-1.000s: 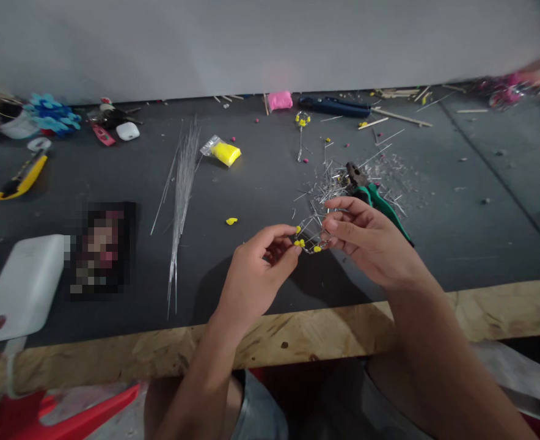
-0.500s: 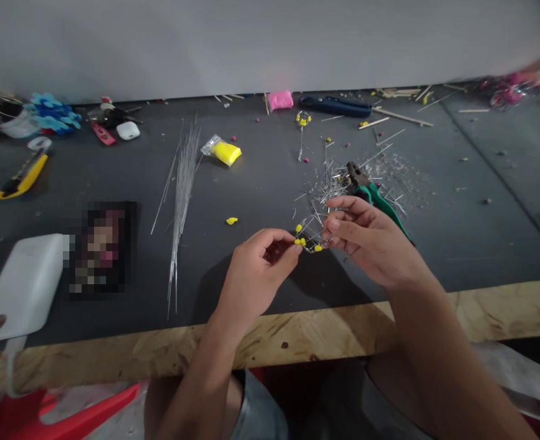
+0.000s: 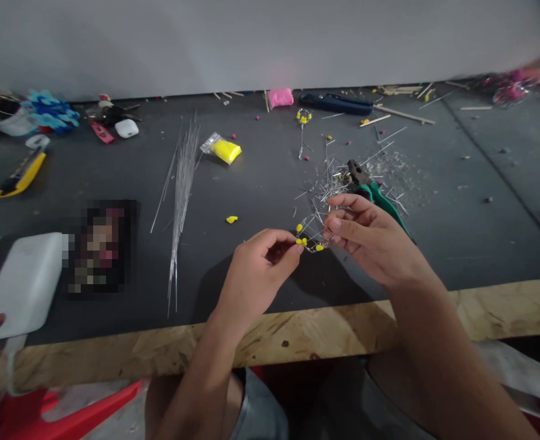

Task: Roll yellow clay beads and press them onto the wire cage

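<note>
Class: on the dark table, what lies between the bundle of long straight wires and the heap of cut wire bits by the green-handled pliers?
In the head view, one small yellow clay lump lies between the wire bundle and the wire heap; otherwise bare table.

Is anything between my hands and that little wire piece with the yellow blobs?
Nothing visible. The left hand and right hand both pinch the wire frame directly, above the dark table.

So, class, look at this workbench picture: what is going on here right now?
A person holds a small wire frame dotted with yellow clay beads between both hands, above the dark table. The left hand pinches it at the yellow beads; the right hand grips its other side. Just behind lie green-handled pliers amid cut wire scraps. Further left lie a bundle of straight wires and a packet of yellow clay.
</note>
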A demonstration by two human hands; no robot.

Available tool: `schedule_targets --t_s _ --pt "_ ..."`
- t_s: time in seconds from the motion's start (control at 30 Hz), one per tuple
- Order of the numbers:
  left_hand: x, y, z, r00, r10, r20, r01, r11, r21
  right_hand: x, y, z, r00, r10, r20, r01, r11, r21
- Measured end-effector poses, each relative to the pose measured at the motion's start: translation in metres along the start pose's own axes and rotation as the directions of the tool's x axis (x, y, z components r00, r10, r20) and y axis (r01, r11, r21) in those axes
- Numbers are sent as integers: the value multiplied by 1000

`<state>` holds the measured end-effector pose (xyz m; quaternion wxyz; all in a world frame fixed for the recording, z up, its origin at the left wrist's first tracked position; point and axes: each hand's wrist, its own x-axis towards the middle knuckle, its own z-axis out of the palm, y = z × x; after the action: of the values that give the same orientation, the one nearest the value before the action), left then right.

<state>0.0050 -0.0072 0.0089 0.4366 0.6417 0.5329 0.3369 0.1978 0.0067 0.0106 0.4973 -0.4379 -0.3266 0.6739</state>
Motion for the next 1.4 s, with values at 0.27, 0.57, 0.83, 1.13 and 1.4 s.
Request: schedule_targets --t_s 0.27,0.57,0.83,1.13,1.4 --pt "1 -1 1 1000 -14 20 15 999 -40 0 -1 -1 1000 -4 7 4 1000 23" --pt "-1 -3 3 996 -88 7 87 981 -175 1 -1 0 999 -10 -34 12 999 35" --pt "3 2 -10 972 -167 168 175 984 -38 2 -5 -7 996 -37 -77 41 998 53" --pt "6 1 -8 952 -207 226 197 978 62 8 -1 -10 998 -7 -69 8 1000 19" --pt "9 -5 -6 955 -209 211 173 969 178 14 7 -6 987 24 -162 -43 993 -113"
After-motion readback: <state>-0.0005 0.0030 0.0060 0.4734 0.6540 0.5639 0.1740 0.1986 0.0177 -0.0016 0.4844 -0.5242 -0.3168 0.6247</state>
